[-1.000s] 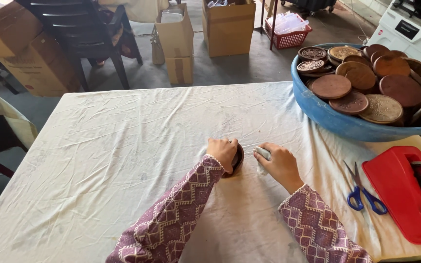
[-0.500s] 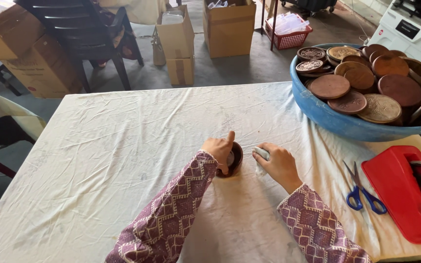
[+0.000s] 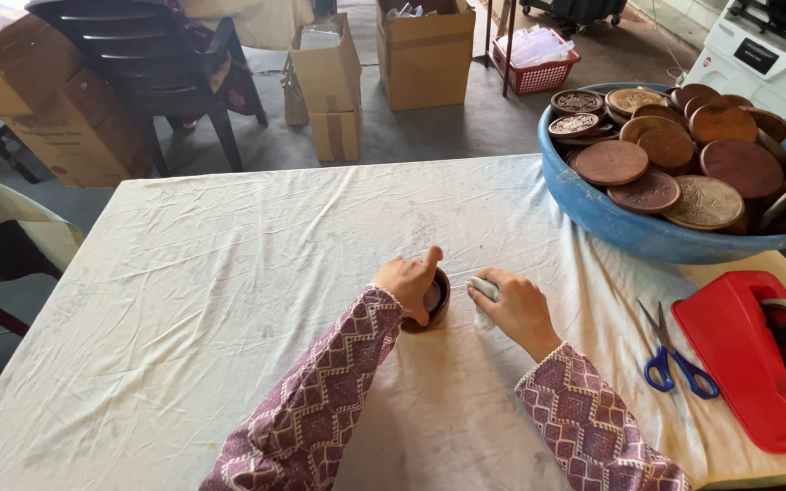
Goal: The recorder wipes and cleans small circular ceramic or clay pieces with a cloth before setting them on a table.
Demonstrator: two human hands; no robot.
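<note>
Left hand holds small brown round dish on bench. Right hand grips white cloth just beside dish.

On the table there are two hands, one left hand and one right hand, one small brown round dish, one white cloth wad, one pair of blue-handled scissors, one red tape dispenser and one blue basin at the far right. The brown discs heaped in the basin number roughly fifteen, some hidden so the count is not exact. On the floor beyond stand four cardboard boxes, one dark chair and one red basket
</note>
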